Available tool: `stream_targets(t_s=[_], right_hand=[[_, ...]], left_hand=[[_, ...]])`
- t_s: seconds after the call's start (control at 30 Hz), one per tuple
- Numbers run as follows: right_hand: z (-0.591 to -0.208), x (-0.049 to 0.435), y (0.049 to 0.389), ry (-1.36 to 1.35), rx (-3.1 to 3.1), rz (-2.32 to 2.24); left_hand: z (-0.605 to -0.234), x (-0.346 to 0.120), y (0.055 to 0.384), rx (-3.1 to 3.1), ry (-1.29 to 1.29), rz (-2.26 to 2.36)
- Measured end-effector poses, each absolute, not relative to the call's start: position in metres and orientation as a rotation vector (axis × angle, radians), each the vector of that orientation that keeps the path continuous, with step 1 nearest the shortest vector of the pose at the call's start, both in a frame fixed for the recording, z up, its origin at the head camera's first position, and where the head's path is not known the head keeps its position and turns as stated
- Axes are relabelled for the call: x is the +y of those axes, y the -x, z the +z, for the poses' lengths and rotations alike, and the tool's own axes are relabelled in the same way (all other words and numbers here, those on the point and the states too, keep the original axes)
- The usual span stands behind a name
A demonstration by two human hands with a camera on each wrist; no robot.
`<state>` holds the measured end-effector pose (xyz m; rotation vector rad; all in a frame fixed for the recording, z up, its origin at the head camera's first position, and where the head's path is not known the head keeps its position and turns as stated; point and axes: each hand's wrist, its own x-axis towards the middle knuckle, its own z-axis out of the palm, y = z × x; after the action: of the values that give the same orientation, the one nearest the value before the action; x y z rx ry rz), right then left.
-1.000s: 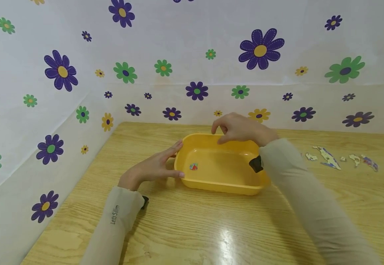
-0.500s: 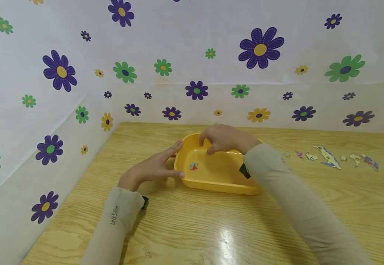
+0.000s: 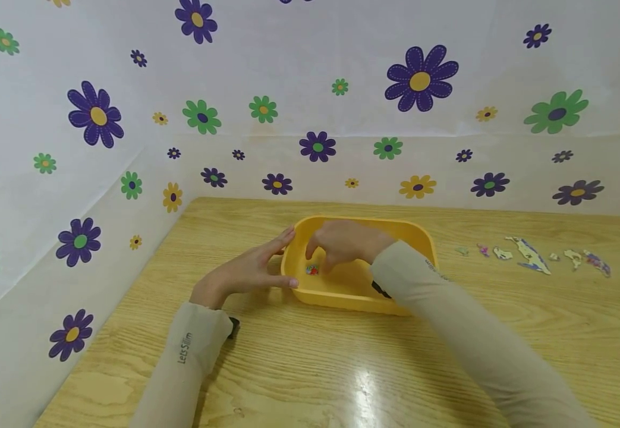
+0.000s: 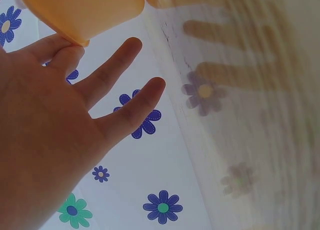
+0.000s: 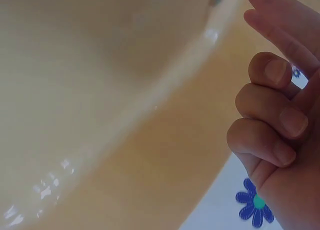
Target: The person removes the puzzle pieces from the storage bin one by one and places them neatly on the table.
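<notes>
A yellow plastic tub stands on the wooden table. My left hand steadies its left end, fingers spread, fingertips and thumb touching the rim. In the left wrist view two outer fingers stick out straight, below the tub. Inside the tub, at its left, lies a small flat colourful piece, with red and green on it. My right hand reaches down over it, index finger and thumb apart on either side. In the right wrist view its other three fingers are curled toward the palm, holding nothing.
To the right of the tub several thin, irregular flat pieces lie in a row, among them a large cream and blue one and a small pink one. A flower-printed white sheet closes off the back and left of the table.
My right hand has moved left and down, from above the tub's far rim to the small piece inside. The left hand and the tub have stayed in place.
</notes>
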<state>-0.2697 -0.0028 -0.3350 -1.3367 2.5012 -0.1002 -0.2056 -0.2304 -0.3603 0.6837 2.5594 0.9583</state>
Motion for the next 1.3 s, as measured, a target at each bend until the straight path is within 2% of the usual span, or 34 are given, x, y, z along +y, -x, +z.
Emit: stream_targets(t_s=[1.03,1.3], right_hand=[[-0.350,-0.020,0.267,1.338,2.529,-0.030],[-0.335,-0.004,0.275,1.289,2.569,-0.155]], left_hand=[[-0.361,-0.232,0.205,2.559,-0.689,0.961],[-0.362,-0.233,0.206,2.560,-0.704,0.951]])
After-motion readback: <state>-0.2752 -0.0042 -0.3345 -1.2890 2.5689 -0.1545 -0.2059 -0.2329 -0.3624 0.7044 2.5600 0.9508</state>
